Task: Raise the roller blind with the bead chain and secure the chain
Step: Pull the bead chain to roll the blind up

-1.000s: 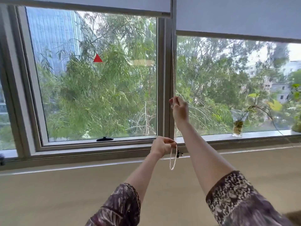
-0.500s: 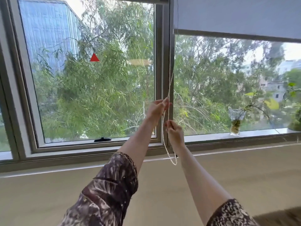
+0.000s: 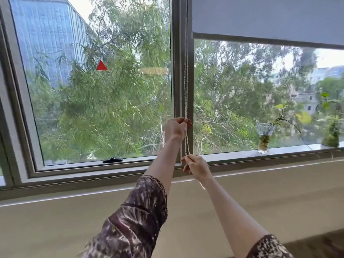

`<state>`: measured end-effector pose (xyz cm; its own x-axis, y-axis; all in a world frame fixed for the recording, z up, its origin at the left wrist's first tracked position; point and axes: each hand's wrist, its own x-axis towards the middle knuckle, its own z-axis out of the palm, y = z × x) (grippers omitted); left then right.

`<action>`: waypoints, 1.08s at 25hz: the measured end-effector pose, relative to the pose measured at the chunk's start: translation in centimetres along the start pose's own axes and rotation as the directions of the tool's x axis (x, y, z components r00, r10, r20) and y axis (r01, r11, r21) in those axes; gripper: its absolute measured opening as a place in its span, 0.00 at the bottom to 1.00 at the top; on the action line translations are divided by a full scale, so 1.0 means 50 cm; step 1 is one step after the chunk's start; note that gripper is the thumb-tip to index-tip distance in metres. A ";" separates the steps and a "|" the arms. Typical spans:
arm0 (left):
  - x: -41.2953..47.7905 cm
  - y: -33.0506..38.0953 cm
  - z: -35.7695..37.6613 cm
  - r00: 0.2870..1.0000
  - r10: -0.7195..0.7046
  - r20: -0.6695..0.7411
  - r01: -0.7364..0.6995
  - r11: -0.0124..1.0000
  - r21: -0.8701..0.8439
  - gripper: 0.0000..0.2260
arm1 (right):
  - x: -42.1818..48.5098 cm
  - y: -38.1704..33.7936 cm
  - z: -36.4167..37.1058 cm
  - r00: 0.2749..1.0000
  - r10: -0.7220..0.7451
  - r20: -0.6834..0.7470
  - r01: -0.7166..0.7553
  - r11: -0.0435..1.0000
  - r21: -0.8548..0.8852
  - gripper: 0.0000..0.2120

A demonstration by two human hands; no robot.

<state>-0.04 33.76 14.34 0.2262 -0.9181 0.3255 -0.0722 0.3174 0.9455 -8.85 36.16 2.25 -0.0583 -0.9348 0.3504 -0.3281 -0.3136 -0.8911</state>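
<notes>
A white bead chain (image 3: 186, 90) hangs down the grey mullion between the two panes. My left hand (image 3: 177, 127) pinches the chain at about mid-window height. Lower down, my right hand (image 3: 197, 166) grips the same chain near the sill, and a short piece of the loop shows below it. The grey roller blind (image 3: 260, 17) over the right pane is partly raised, its bottom bar near the top of the glass. The left pane shows no blind in this view.
A glass vase with a plant cutting (image 3: 264, 138) stands on the right sill, and a second plant (image 3: 332, 135) sits at the far right. A black window handle (image 3: 112, 160) lies at the left pane's bottom frame. A beige ledge (image 3: 74, 220) runs below the window.
My left hand rose from near the sill up to mid-window on the chain, while my right hand pulled the chain down to the sill. The left blind's edge has left the view.
</notes>
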 end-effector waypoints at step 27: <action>-0.064 -0.172 -0.036 0.958 -0.053 0.280 -0.013 0.973 0.229 0.11 | 0.086 -0.130 -0.032 0.980 -0.152 -0.128 0.172 0.972 0.157 0.15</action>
<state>1.61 34.42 5.16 -0.0517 -0.9634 0.2631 -0.2959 0.2664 0.9173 -8.47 34.45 10.03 -0.1275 -0.8470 0.5160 -0.1806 -0.4917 -0.8518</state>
